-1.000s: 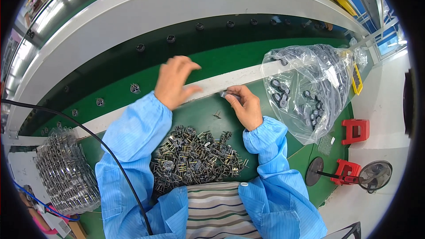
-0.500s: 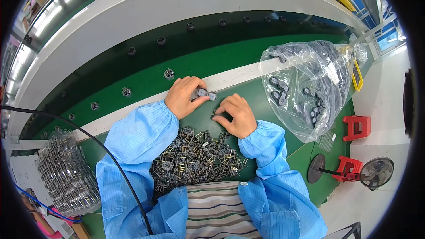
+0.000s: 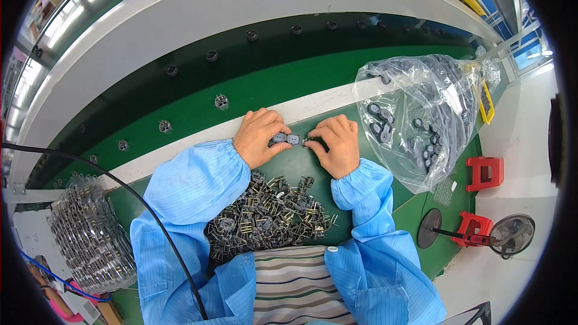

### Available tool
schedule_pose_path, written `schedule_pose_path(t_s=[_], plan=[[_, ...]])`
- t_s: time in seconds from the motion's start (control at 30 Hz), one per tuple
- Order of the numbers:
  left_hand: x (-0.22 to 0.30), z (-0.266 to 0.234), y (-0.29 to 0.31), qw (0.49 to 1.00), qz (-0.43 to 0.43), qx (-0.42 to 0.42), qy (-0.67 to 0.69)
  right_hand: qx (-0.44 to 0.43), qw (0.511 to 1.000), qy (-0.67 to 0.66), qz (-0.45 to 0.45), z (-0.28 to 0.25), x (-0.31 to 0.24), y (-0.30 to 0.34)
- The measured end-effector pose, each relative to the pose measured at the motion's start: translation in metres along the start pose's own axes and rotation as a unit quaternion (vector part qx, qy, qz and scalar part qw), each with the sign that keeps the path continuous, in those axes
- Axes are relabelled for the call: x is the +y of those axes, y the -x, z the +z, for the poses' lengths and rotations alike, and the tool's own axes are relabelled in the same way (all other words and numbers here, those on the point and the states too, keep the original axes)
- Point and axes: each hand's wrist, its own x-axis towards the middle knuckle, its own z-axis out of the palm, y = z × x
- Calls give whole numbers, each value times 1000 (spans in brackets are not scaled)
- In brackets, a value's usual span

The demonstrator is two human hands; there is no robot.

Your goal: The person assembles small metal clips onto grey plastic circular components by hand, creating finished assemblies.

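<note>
Grey housings (image 3: 293, 139), two, sit pinched in the left hand (image 3: 256, 139); just right, the right hand (image 3: 338, 146), fingertips nearly together, holds one tiny part (image 3: 306, 142), beyond one heap of pinned pieces (image 3: 265, 219)

The scene is bright, with even light and weak shadows. White glare lies on the clear plastic bag (image 3: 450, 95). The pale panel (image 3: 253, 0) bends strongly, and the corners go black. The right hand (image 3: 337, 142) looks sharp, but its small piece (image 3: 306, 142) is perhaps too tiny to see clearly.
</note>
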Motion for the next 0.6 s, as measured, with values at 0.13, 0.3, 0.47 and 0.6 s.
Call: schedule_pose_path(t_s=[0.13,0.3,0.47,0.6], plan=[[1,7,1,998,34,48,9,-45,997,-54,29,7,5,1],[-1,11,3,1000,8,-1,28,-54,977,-185,87,26,2,-4],[3,8,1,999,14,9,38,-46,983,-168,66,31,-1,-5],[-3,6,-2,997,-2,4,77,-38,989,-131,51,30,1,-6]])
